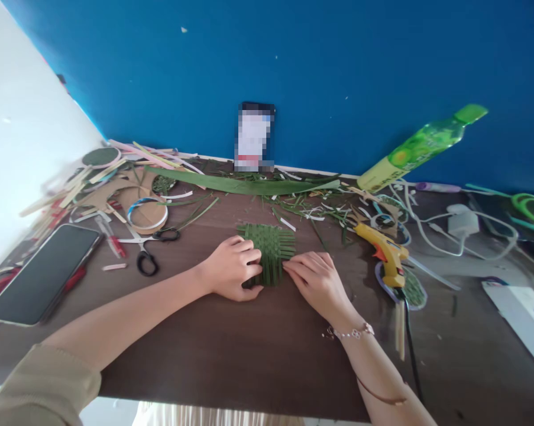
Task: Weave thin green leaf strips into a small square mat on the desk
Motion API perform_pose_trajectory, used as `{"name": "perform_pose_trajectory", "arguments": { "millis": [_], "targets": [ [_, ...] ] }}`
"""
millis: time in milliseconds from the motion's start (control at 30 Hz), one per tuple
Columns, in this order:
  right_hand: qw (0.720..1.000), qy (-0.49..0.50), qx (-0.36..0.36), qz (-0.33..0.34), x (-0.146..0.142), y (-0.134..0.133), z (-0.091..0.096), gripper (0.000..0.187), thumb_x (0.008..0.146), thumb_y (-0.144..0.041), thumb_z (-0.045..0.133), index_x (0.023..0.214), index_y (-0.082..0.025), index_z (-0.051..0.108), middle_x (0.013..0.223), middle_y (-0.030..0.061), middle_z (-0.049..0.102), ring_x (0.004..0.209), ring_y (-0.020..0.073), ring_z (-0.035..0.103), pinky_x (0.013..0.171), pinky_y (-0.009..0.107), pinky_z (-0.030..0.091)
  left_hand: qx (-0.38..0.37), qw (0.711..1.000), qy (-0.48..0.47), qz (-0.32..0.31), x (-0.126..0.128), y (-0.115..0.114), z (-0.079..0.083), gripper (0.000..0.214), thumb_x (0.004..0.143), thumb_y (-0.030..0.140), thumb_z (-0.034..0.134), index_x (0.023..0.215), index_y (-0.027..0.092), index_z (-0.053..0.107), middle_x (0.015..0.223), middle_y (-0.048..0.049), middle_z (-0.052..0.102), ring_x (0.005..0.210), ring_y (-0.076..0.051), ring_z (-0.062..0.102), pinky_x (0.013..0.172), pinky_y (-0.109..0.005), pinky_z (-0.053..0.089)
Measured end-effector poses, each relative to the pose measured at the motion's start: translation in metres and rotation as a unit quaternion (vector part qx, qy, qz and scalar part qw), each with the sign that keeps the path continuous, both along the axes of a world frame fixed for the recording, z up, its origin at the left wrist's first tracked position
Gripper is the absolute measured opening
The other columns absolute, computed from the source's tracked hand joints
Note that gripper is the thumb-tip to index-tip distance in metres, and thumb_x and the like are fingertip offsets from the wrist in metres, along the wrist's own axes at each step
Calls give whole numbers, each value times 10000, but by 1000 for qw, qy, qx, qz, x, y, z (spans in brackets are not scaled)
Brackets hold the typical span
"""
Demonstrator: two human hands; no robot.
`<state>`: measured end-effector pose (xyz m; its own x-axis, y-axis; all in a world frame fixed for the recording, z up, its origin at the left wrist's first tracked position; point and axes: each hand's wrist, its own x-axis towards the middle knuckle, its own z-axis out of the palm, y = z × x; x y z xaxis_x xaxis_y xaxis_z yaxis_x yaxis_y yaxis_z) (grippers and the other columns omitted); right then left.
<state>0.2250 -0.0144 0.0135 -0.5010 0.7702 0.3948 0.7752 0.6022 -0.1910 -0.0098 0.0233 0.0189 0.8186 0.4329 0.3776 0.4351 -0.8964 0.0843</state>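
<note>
A small mat woven from green leaf strips (269, 245) lies flat on the dark wooden table, with loose strip ends sticking out at its right and lower edges. Over its left side, my left hand (233, 269) curls its fingers and presses the weave down, hiding that edge. At the lower right edge, the fingertips of my right hand (315, 281) are pinched together on a strip end, which they mostly cover. A long broad green leaf (258, 187) stretches across the table behind the mat.
Black-handled scissors (148, 260) and a large phone (45, 275) lie at left. Another phone (253, 136) leans on the blue wall. A yellow glue gun (388, 254), its cord trailing forward, and a tilted green bottle (420, 148) are at right. Leaf scraps (311, 204) litter the back.
</note>
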Motion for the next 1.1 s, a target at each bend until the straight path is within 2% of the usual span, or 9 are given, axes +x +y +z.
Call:
{"name": "perform_pose_trajectory", "arguments": {
  "millis": [167, 600, 767, 967, 1100],
  "targets": [
    [1000, 1, 10, 0, -1, -1, 1, 140, 896, -158, 515, 880, -199, 648, 827, 33, 677, 779, 158, 582, 741, 325, 368, -2, 1000, -19, 6, 1, -1, -2, 322, 790, 475, 535, 731, 200, 692, 754, -37, 598, 771, -181, 516, 790, -351, 359],
    [1000, -2, 7, 27, -1, 0, 5, 188, 898, -128, 487, 923, -199, 659, 860, 42, 685, 793, 162, 612, 772, 329, 417, 7, 995, -97, -6, 2, 1, -1, 174, 772, 232, 529, 631, 200, 627, 702, -9, 601, 707, -141, 522, 709, -295, 393],
    [1000, 4, 3, 21, 0, 1, 2, 196, 898, -130, 481, 929, -198, 663, 865, 46, 686, 796, 162, 607, 773, 336, 420, -11, 989, -144, 32, 3, 0, 1, 153, 754, 222, 523, 620, 183, 585, 681, -12, 601, 641, -129, 512, 636, -278, 398],
    [1000, 8, 2, 24, 1, 2, 2, 186, 890, -112, 489, 917, -195, 652, 865, 41, 681, 801, 164, 604, 777, 329, 410, -66, 969, -207, 119, 3, 0, 4, 115, 712, 198, 503, 606, 182, 543, 640, -11, 578, 594, -125, 494, 610, -274, 403],
    [1000, 12, 10, 17, -1, 2, 3, 165, 890, -122, 500, 899, -192, 649, 850, 34, 680, 789, 157, 593, 771, 326, 401, -85, 967, -213, 107, 4, 0, 3, 132, 732, 196, 491, 610, 177, 538, 642, -11, 576, 593, -118, 498, 615, -269, 405]
  ]
}}
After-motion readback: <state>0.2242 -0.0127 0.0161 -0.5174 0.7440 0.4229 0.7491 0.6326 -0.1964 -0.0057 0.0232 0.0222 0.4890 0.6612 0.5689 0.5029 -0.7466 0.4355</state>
